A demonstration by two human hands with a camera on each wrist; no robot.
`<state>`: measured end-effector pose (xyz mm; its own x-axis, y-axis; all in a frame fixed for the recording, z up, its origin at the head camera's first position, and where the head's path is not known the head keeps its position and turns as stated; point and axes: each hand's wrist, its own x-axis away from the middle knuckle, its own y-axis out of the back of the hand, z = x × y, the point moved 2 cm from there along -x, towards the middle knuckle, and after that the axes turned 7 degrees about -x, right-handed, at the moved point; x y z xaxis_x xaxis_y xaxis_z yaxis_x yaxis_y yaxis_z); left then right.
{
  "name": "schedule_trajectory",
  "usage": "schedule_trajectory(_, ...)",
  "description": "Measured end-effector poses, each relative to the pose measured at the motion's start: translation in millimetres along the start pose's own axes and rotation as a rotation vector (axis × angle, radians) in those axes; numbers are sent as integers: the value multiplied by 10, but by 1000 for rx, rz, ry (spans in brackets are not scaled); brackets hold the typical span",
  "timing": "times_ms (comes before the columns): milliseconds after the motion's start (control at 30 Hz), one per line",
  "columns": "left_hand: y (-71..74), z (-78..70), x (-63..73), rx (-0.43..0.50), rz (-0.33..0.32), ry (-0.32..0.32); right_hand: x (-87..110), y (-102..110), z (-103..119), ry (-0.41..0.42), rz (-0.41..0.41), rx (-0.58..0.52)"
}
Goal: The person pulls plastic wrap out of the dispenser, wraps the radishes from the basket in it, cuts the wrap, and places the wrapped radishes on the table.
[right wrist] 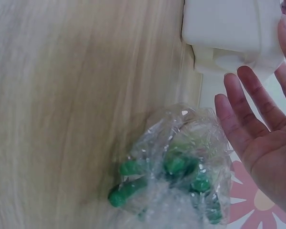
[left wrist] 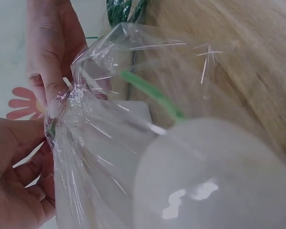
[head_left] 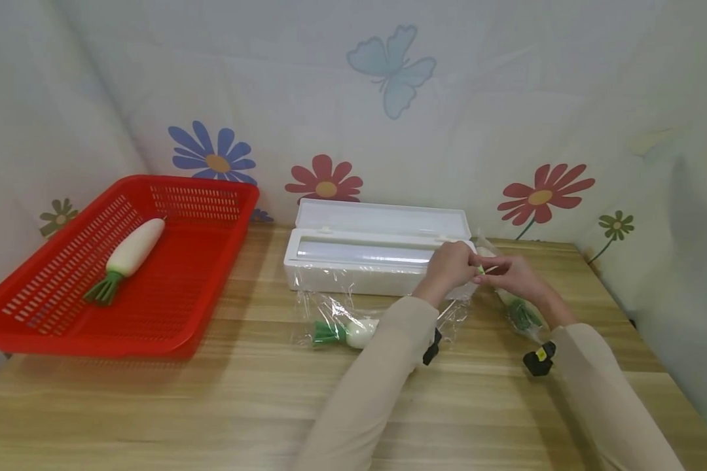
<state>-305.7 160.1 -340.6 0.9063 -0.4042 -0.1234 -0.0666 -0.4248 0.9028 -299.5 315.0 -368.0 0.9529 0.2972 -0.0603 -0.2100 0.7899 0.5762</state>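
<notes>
At the right end of a white cling film box (head_left: 347, 278), my left hand (head_left: 450, 268) and right hand (head_left: 515, 278) meet. Both pinch gathered cling film (left wrist: 78, 109) between thumb and fingers; a small green piece (head_left: 480, 269) shows between the fingertips. The right hand's other fingers (right wrist: 252, 105) are spread and hold nothing. Film stretches from the box over a white radish (head_left: 361, 332) with green leaf stems, lying on the table; my left sleeve hides part of it. Below the right hand lies another radish (head_left: 523, 314), wrapped in film.
A red plastic basket (head_left: 212, 314) stands at the left with one unwrapped radish (head_left: 134, 248) inside. The box's lid (head_left: 383, 219) is raised, and a film roll (head_left: 359, 253) shows within. The wooden table (head_left: 153, 412) meets a flower-printed curtain (head_left: 306, 85) at the back.
</notes>
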Motion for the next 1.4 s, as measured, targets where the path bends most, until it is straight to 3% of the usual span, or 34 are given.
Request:
schedule_trajectory(233,47,35,-14,-83,-8,-32,-21,12,-47,-12,2,27)
schedule_trajectory(567,126,130,1,-127,77,-116,-38,-2,-45,-8,15,27)
schedule_trajectory(800,142,167,-2,-116,99,-131,-57,-26,-6,-20,13,26)
schedule_trajectory(1033,263,259,18,-161,86,-139,-127,-44,41,5,21,27)
schedule_trajectory(1400,358,361,106,-170,150,-158,-34,12,6,10,2,-7)
